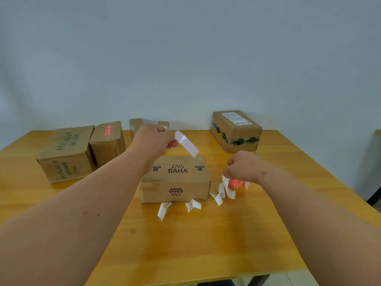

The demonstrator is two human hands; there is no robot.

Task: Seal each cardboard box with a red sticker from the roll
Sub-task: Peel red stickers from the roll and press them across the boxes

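- I am holding my left hand [153,139] raised above the INS BAHA box [175,178], its fingers [172,143] pinching one end of a white strip [186,143] that is hanging down and to the right, its lower tip just over the box's far top edge.
- My right hand [244,166] is hovering to the right of that box, its fingers curled around the red sticker roll [235,183]; a white backing tail [226,186] is trailing from the roll toward the tabletop [195,240].
- The INS BAHA box is sitting at the middle of the wooden tabletop, its printed top facing up; I cannot tell whether a red sticker is on it.
- Curled white backing scraps [164,210] are lying on the tabletop just in front of the box and beside its right front corner.
- At far left, the HYNAUT box [66,153] is standing just beside a smaller box [107,141] that is bearing a red sticker [107,130] on top.
- At far right, a box with green tape [236,131] and a white label is sitting near the wall [185,58], well apart from the others.
- Two small boxes [136,124] are resting at the back edge, partly hidden behind my left hand.
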